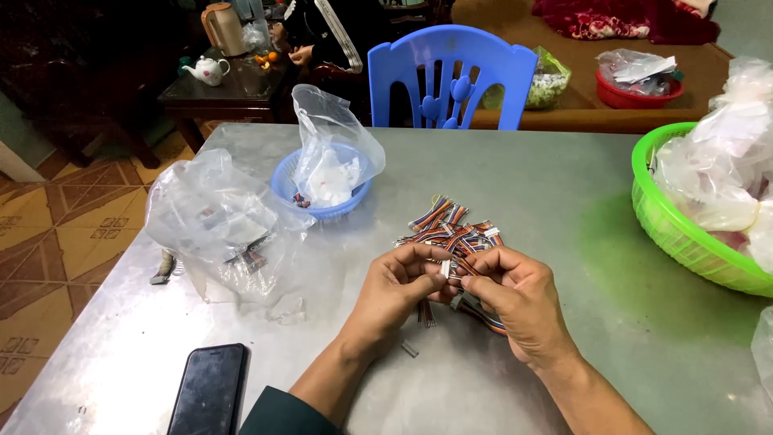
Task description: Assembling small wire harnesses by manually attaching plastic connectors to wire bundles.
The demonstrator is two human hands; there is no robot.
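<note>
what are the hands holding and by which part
Both hands, left hand and right hand, pinch a multicoloured wire cable at its white connector end.

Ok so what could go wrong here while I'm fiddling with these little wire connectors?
Three possible slips. The white connector pinched between your left hand and right hand is small, so it could pop out and skid across the smooth table. The loose wire pile right behind your fingers could snag and tangle. A small loose piece near your left wrist could be swept off by your sleeve.
</note>
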